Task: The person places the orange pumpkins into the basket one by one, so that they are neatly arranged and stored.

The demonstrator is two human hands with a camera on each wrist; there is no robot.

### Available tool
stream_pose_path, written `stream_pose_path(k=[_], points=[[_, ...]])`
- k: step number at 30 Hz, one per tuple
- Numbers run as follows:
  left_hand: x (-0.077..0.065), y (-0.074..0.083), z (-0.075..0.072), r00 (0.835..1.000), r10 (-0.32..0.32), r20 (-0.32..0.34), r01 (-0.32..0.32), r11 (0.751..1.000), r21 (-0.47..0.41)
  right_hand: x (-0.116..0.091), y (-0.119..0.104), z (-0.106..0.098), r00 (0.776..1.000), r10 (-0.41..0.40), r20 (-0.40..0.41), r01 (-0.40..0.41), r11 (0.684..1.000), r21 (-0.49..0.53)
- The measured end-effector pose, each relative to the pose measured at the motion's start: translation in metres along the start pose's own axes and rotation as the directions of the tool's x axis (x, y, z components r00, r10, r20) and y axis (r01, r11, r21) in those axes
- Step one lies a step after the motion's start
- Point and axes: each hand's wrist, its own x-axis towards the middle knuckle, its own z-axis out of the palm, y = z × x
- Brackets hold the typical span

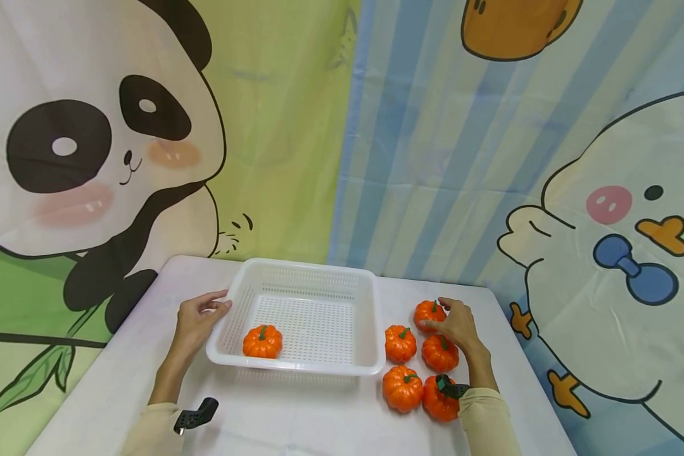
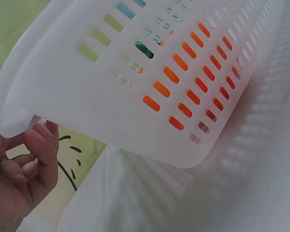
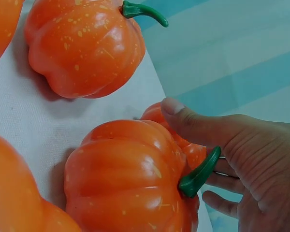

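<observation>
One front-edge pumpkin (image 1: 262,342) leaves the basket (image 1: 296,367) roomy.

Behind the white table (image 1: 296,421), green cloth (image 1: 287,126) bears 1 printed panda (image 1: 116,139) and blue-striped cloth (image 1: 422,158) 1 white bird (image 1: 598,310) with a bow tie (image 1: 635,269).

The left grip (image 2: 20,181) holds a slotted white basket (image 2: 82,82), an orange pumpkin (image 2: 162,89) inside
</observation>
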Motion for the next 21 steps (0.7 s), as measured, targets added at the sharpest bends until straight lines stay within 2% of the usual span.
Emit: stream_pose_path(k=[21], points=[[0.0014, -0.0019, 0.0012, 1.0, 0.029, -0.006, -0.029, 0.999, -0.027, -0.0046, -0.0017, -0.0013, 0.998, 0.022, 0.063, -0.024, 0.999, 0.035]])
